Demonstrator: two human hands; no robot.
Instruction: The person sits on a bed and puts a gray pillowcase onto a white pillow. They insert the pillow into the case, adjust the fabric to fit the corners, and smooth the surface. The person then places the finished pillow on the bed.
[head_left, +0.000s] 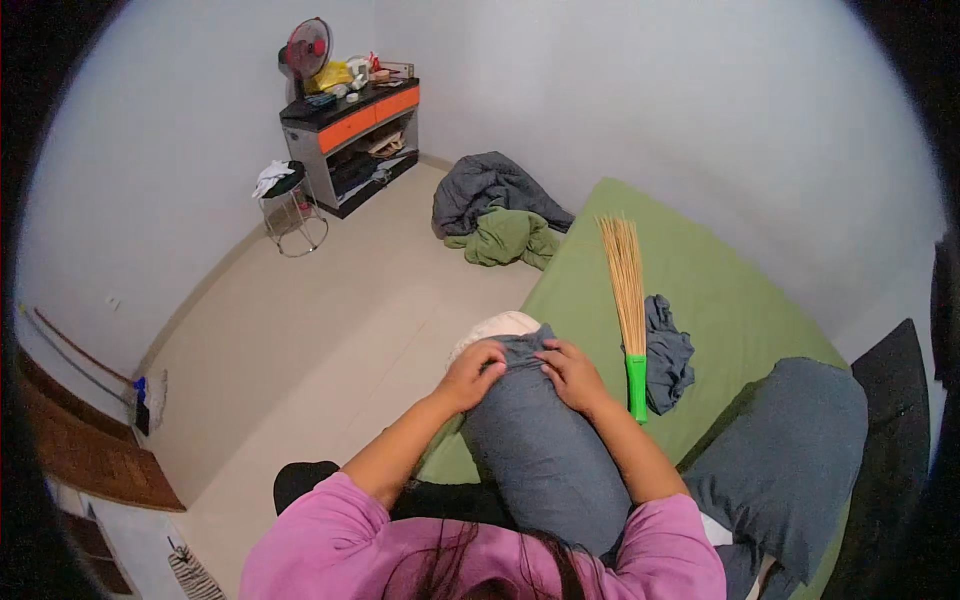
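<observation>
In front of me a long grey pillowcase point(540, 450) covers most of a pillow, and the pillow's cream-white end point(503, 326) shows at the far side. My left hand point(477, 376) is closed on the bunched edge of the case. On the other side of that edge, my right hand point(572, 374) pinches the fabric with bent fingers. To the right, a stick broom point(627, 300) with a green handle lies on the green-sheeted mattress point(740, 290). A crumpled grey cloth point(668, 365) rests beside its handle.
Another grey-covered pillow point(790, 430) sits at the right, near a dark headboard point(897, 400). Grey and green bedding point(500, 205) is heaped on the floor beyond the mattress. Against the far wall stand a cabinet point(365, 125) with a fan point(307, 48) and a stool point(290, 200).
</observation>
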